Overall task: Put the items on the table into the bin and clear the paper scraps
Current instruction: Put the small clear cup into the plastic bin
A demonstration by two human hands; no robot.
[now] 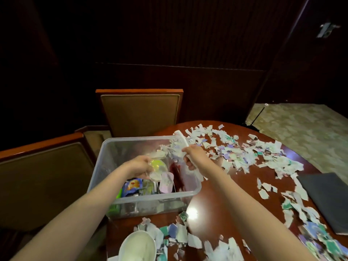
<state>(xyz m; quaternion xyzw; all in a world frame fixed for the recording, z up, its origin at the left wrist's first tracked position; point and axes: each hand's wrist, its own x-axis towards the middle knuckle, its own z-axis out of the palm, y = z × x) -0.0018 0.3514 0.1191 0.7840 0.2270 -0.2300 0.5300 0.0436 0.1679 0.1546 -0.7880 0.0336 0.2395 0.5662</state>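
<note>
**Both hands over the bin, each with an item**

My left fingers [147,161] are curled round a clear, rounded plastic piece [159,166] with a yellow-green glint. I cannot tell what it is. The left hand [140,164] holds it above the middle of the bin [131,143].

My right fingers [188,150] are closed round the middle of a white comb [181,137]. One end of the comb sticks out past the bin's far right corner. The right hand [194,157] is over the bin's right side.

The bin is clear plastic and stands at the left edge of the surface [216,193]. In its near end I see a pink item [166,182], a blue packet [131,186] and something bright green [119,194].

Paper scraps [237,153] lie thick from the bin's far right corner across to the right edge of the surface. More are spread along the near edge. A white bowl [138,245] stands among the scraps at the near left corner. A dark folder [327,196] lies flat at the right edge, with scraps just beside it.

One padded chair [140,110] stands beyond the bin and another chair [43,178] stands to its left.
</note>
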